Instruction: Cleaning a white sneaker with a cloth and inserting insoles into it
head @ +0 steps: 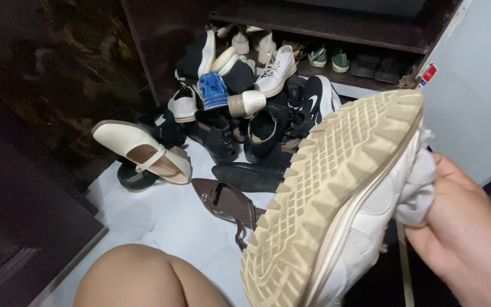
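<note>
At the near right of the scene, my right hand (467, 239) is closed around a pale cloth (421, 182), bunching it against the side of a white sneaker (365, 227). The sneaker is lifted off the ground and tilted, its ridged cream sole (325, 193) turned up and to the left, its toe pointing to the far right. My left hand is out of view, so I cannot tell what holds up the near end of the shoe.

By my reading, the step in hand is wiping the sneaker's upper: the cloth sits right at the edge where the mesh meets the sole. More rubbing there would call for a firm pinch on the cloth and a steady brace on the shoe, since it hangs at an angle rather than resting on anything.

My bare knee (143, 278) shows at the near edge, over a white floor sheet (160, 222). Just left of the sneaker lies a brown sandal (228, 202), and farther left a cream strap shoe (143, 150) rests on a dark one. Beyond them is a heap of shoes at the mouth of a dark wooden cabinet (154, 51), with a blue-soled shoe (212, 90) and a white lace-up trainer (277, 71) on top. More pairs stand on the shelf (325, 25) behind.
</note>
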